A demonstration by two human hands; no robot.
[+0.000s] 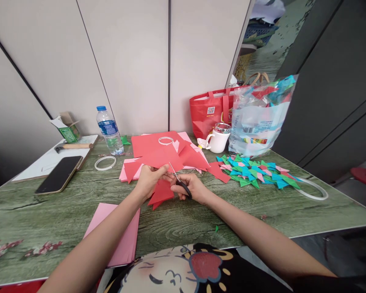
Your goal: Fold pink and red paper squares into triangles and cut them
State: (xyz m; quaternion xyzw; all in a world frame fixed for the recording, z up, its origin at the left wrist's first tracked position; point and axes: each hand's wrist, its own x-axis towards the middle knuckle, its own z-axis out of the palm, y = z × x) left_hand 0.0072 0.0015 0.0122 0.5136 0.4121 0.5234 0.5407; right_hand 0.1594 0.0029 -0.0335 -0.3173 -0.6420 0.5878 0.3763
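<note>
Between both hands, scissors [179,181] point up-left into red paper [161,191].

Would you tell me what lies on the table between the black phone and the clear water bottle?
In the head view, a white ring lies between black phone and bottle.

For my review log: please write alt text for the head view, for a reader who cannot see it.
The right hand works black-handled scissors into a red paper sheet held by the left hand, over a green wood-grain table. Pink paper lies near left, folded coloured triangles right, a phone far left.
</note>
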